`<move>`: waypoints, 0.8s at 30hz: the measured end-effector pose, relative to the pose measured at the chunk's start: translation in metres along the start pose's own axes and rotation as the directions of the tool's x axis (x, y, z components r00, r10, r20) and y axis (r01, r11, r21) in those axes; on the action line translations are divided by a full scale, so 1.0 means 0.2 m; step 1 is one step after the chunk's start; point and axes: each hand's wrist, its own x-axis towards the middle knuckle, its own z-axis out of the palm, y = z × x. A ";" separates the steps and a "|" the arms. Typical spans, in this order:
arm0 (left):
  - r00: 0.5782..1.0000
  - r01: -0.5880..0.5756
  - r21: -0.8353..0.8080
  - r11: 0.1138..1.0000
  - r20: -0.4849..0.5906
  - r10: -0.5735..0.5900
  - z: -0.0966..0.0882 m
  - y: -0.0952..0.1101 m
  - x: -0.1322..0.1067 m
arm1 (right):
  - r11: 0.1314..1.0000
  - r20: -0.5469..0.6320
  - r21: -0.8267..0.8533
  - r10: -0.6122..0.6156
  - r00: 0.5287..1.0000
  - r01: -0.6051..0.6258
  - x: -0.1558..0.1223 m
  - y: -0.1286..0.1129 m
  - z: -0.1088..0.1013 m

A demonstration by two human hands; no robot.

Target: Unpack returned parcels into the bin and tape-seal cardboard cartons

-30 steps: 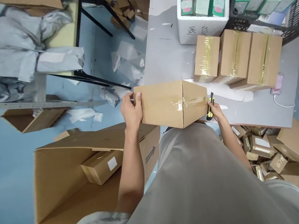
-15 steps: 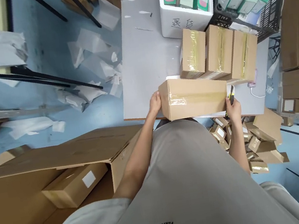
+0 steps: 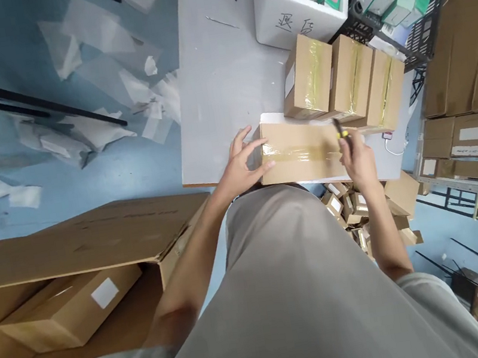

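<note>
1. Head view, the box: a long brown box lies on the grey surface, at its near edge and right in front of the person's shirt. Its long axis runs left to right, across the body, and a strip of yellowish tape follows that same line along the top.

2. Head view, left end: the left hand is at the short left end, so the box lies to the right of it. Its fingers are spread apart; thumb and forefinger tips reach over the top face and seem to touch it, without clamping.

3. Head view, right end: the right hand has its fingers closed around a black and yellow knife, and the box lies to their left. The knife points away from the body, over the right end. Blur hides whether its blade touches the cardboard.

4. Head view, the key relation: the tape line lies between the two hands, which face each other along the box's length. For the tape's right end, the right hand is nearer; for its left end, the left.

5. Head view, around it: three taped boxes stand just beyond the far side, toward the right, with a white tub behind them.
</note>
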 end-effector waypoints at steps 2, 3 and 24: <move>0.996 0.032 0.004 0.999 0.081 -0.032 -0.01 0.01 -0.01 | 0.982 0.168 -0.102 -0.142 0.975 0.160 0.04 -0.18 0.00; 0.992 0.055 -0.015 0.998 0.116 -0.052 -0.01 0.00 -0.01 | 0.960 0.264 -0.153 -0.190 0.946 0.235 0.06 -0.27 0.00; 0.975 0.165 -0.337 0.927 0.200 -0.100 0.04 -0.05 -0.02 | 0.598 0.778 -0.405 -0.173 0.604 0.692 0.23 -0.74 -0.01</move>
